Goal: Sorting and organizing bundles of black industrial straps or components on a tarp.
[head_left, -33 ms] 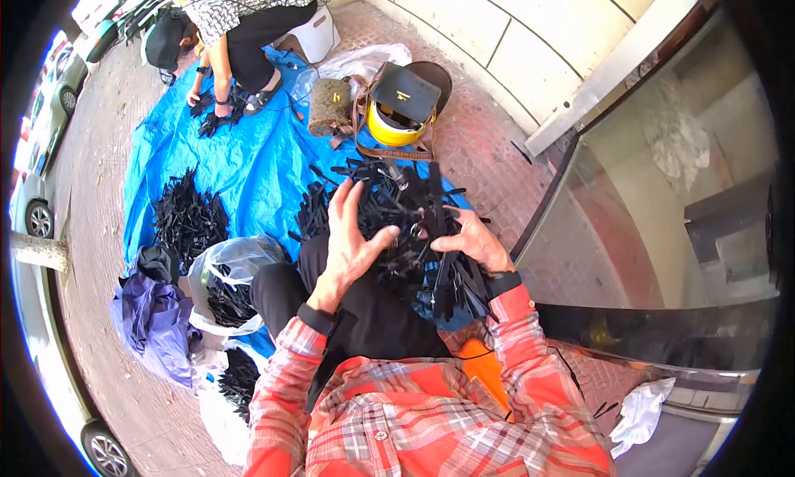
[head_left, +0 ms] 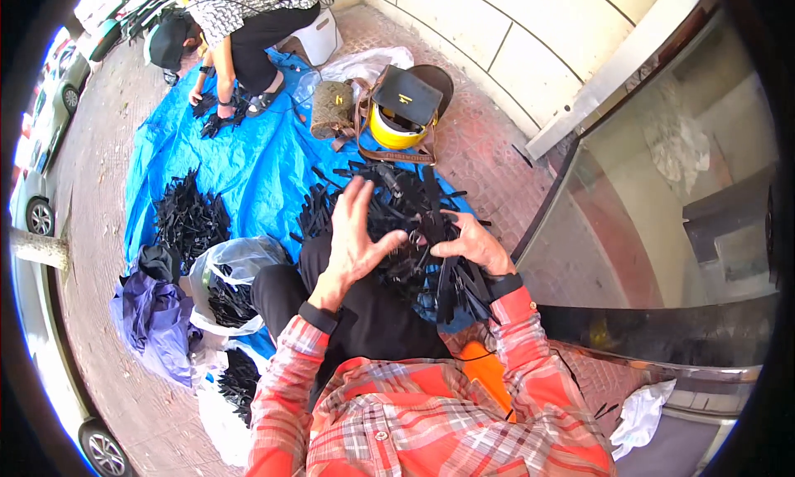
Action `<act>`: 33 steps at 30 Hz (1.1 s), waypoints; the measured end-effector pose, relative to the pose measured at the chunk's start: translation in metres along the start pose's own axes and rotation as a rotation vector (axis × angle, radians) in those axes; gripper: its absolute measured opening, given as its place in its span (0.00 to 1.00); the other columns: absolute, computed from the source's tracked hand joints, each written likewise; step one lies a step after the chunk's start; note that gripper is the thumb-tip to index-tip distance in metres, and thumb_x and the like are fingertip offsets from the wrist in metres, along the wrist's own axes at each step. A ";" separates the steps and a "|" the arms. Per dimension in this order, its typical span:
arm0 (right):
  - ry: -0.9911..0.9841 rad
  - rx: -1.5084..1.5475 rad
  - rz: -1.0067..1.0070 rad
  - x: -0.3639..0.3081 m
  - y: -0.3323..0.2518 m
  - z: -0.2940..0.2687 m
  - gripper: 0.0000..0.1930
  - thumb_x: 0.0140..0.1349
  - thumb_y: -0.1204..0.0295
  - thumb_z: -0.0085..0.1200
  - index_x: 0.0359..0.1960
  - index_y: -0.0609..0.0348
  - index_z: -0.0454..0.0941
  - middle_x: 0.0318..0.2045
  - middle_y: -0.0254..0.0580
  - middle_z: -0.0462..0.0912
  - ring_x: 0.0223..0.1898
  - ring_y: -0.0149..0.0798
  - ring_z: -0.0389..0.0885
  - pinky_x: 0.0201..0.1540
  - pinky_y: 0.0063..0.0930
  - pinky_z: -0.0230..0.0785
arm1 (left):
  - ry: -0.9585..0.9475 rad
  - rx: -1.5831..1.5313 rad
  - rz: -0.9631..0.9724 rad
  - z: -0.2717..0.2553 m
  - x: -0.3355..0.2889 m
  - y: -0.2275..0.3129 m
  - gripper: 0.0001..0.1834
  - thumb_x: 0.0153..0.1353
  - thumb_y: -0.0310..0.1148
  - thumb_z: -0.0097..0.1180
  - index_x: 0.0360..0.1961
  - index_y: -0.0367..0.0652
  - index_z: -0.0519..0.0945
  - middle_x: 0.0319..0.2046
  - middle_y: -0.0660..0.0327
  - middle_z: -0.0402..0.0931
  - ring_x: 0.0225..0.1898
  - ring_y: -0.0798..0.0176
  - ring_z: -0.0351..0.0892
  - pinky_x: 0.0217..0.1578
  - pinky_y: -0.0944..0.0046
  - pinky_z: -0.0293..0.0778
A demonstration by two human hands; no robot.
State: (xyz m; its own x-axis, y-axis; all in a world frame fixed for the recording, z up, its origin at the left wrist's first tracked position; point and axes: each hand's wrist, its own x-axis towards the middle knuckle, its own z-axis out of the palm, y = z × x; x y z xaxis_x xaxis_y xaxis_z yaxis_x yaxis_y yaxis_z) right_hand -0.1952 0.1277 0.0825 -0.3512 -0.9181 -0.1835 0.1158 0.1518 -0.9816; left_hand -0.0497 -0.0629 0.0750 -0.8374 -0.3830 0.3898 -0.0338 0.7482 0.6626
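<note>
A heap of narrow black strips (head_left: 385, 197) lies in front of my knees on a blue tarp (head_left: 261, 166). My left hand (head_left: 356, 241) hovers over its near left side, fingers spread and nothing in its palm. To the right, my right hand (head_left: 474, 243) has its thumb and fingers closed round a bundle of black strips (head_left: 432, 220). More strips hang below that hand, beside my leg. The strips are too small and tangled to tell their exact kind.
A second pile of strips (head_left: 192, 220) lies left, beside a clear plastic bag (head_left: 232, 266) and a purple bag (head_left: 157, 328). Beyond the heap stand a yellow bucket (head_left: 393, 131) with a black bag (head_left: 406, 94) on it. Another person (head_left: 240, 30) bends over strips at far left. A glass case (head_left: 638, 195) stands right.
My left hand has shifted very slightly to the right, with its fingers still spread. The bundle at my right hand has barely moved.
</note>
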 end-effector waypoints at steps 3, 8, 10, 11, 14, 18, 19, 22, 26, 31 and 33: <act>-0.035 -0.170 -0.137 0.006 -0.015 0.017 0.22 0.44 0.76 0.62 0.45 0.63 0.76 0.37 0.33 0.81 0.41 0.30 0.76 0.48 0.24 0.67 | -0.449 -0.520 -0.285 0.020 -0.009 -0.031 0.47 0.47 0.50 0.68 0.61 0.35 0.60 0.51 0.49 0.69 0.51 0.50 0.72 0.52 0.55 0.68; 0.336 0.030 -0.183 0.031 -0.012 0.063 0.17 0.49 0.70 0.56 0.41 0.65 0.75 0.32 0.35 0.79 0.34 0.28 0.75 0.38 0.23 0.68 | -0.201 -1.629 -0.615 0.054 -0.049 0.007 0.40 0.50 0.40 0.69 0.60 0.44 0.60 0.50 0.63 0.68 0.51 0.64 0.70 0.49 0.63 0.70; 0.496 0.002 -0.292 0.043 0.011 0.083 0.16 0.50 0.67 0.56 0.38 0.64 0.75 0.31 0.38 0.79 0.32 0.31 0.74 0.36 0.26 0.67 | -0.177 -1.625 -0.694 0.058 -0.055 0.013 0.42 0.47 0.37 0.71 0.60 0.42 0.61 0.51 0.62 0.68 0.52 0.63 0.70 0.54 0.61 0.67; 0.561 0.008 -0.294 0.041 0.021 0.090 0.15 0.51 0.66 0.58 0.36 0.64 0.75 0.30 0.41 0.77 0.33 0.37 0.74 0.38 0.31 0.66 | -0.198 -1.616 -0.698 0.061 -0.059 0.009 0.42 0.46 0.37 0.72 0.59 0.42 0.61 0.52 0.62 0.68 0.53 0.63 0.69 0.55 0.61 0.66; 0.663 -0.391 -0.300 0.034 0.058 0.086 0.17 0.53 0.62 0.59 0.36 0.64 0.76 0.29 0.45 0.74 0.36 0.46 0.71 0.43 0.38 0.62 | -0.250 -1.514 -0.773 0.054 -0.072 0.006 0.40 0.45 0.33 0.72 0.57 0.38 0.63 0.49 0.58 0.70 0.51 0.61 0.71 0.53 0.60 0.68; 0.416 -0.222 -0.165 0.012 0.024 0.089 0.19 0.54 0.60 0.59 0.40 0.64 0.76 0.35 0.43 0.76 0.40 0.39 0.73 0.44 0.33 0.64 | -0.235 -1.456 -0.829 0.050 -0.086 0.010 0.24 0.48 0.26 0.68 0.45 0.35 0.72 0.36 0.57 0.77 0.35 0.62 0.79 0.38 0.62 0.76; 0.305 0.082 -0.060 0.007 0.018 0.087 0.20 0.55 0.59 0.59 0.41 0.64 0.76 0.37 0.41 0.77 0.41 0.35 0.74 0.44 0.30 0.65 | -0.248 -1.455 -0.853 0.047 -0.085 0.014 0.17 0.49 0.24 0.65 0.41 0.35 0.75 0.31 0.58 0.79 0.30 0.63 0.80 0.32 0.64 0.77; 0.310 0.322 0.004 0.003 0.026 0.055 0.24 0.58 0.58 0.55 0.52 0.59 0.73 0.44 0.42 0.78 0.47 0.35 0.75 0.48 0.27 0.66 | -0.322 -1.415 -0.787 0.036 -0.085 0.020 0.07 0.52 0.22 0.60 0.33 0.34 0.79 0.27 0.56 0.80 0.24 0.65 0.79 0.26 0.67 0.75; 0.277 0.521 -0.033 0.016 0.019 0.043 0.20 0.65 0.63 0.47 0.54 0.62 0.69 0.47 0.48 0.78 0.49 0.39 0.77 0.50 0.31 0.68 | -0.369 -1.396 -0.706 0.032 -0.092 0.017 0.09 0.52 0.22 0.60 0.36 0.36 0.79 0.31 0.55 0.80 0.26 0.65 0.79 0.26 0.67 0.75; 0.287 0.440 0.050 0.010 0.025 0.048 0.15 0.65 0.68 0.48 0.50 0.63 0.71 0.43 0.48 0.80 0.46 0.40 0.79 0.50 0.32 0.71 | -0.319 -1.492 -0.718 0.027 -0.095 0.017 0.10 0.53 0.22 0.58 0.38 0.37 0.78 0.33 0.52 0.81 0.28 0.65 0.79 0.27 0.68 0.75; 0.295 0.421 0.050 0.003 0.035 0.045 0.15 0.65 0.68 0.48 0.50 0.64 0.71 0.43 0.48 0.80 0.45 0.40 0.79 0.49 0.33 0.72 | -0.337 -1.603 -0.742 0.022 -0.096 0.016 0.13 0.53 0.22 0.58 0.42 0.37 0.76 0.35 0.52 0.81 0.28 0.65 0.79 0.26 0.68 0.74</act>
State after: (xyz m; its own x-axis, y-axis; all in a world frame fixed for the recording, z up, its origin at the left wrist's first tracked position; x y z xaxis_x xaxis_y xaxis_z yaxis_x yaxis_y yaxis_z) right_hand -0.1502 0.1138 0.0505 -0.5756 -0.7620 -0.2967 0.4823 -0.0233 -0.8757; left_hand 0.0182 -0.0020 0.0340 -0.9656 -0.0911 -0.2437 -0.0797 -0.7880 0.6105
